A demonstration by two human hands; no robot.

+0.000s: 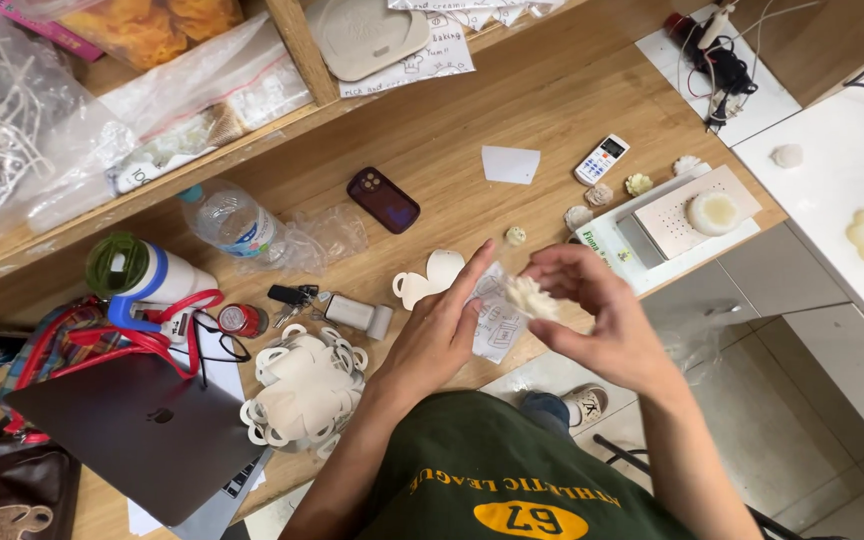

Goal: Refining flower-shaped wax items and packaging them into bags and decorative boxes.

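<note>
Right hand: the right hand (pixel 592 310) is curled, thumb and fingertips pinched on a small cream flower-shaped piece (pixel 532 297), held up above the front edge of the wooden table (pixel 552 90).
Flower piece: it sits at the tips of the right fingers, on the side facing the other hand, its ruffled edge poking out toward the left fingers.
Left hand: the left hand (pixel 439 330) is flat and open, fingers straight and together, gripping nothing; its fingertips reach up just beside the flower piece, and whether they touch it I cannot tell.
Under the hands: a sheet of printed paper (pixel 497 325) lies on the table right below, half hidden by the left hand.
Near left: a white card cutout (pixel 430 277) lies just beyond the left hand, and a stack of white scalloped cutouts (pixel 304 385) sits further left near the table edge.
Further left: a grey laptop (pixel 137 425), closed, with a bunch of keys (pixel 292 296) and a small red can (pixel 242 320) close by.
Behind: a dark red phone (pixel 383 199) and a clear water bottle (pixel 232 220).
Right side: a white remote (pixel 602 159) and a white tray (pixel 607 250) bearing a round cream piece (pixel 714 212).
</note>
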